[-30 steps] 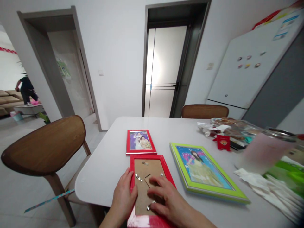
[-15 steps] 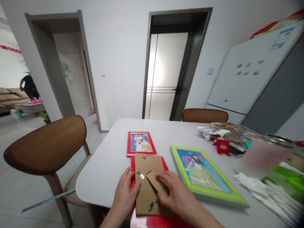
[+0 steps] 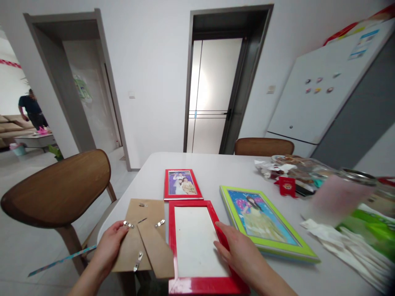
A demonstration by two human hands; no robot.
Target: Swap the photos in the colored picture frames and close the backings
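My left hand pinches the left edge of a brown photo-frame backing board, held to the left of a red frame. Metal clips and a fold-out stand flap show on the board. My right hand lies over the right side of the red photo frame, fingers apart. Inside its border is a plain white area; I cannot tell whether it is a sheet or the tabletop. Beyond it lies a smaller red-framed photo. To the right is a green-framed photo.
On the white table, a pinkish cup, crumpled white cloth or tissue, a small red packet and plastic-wrapped items stand at right. Wooden chairs flank the table. A person stands far left.
The backing board has moved left off the red frame with my left hand, uncovering the white area. My right hand has let go of the flap and now rests on the frame's right side.
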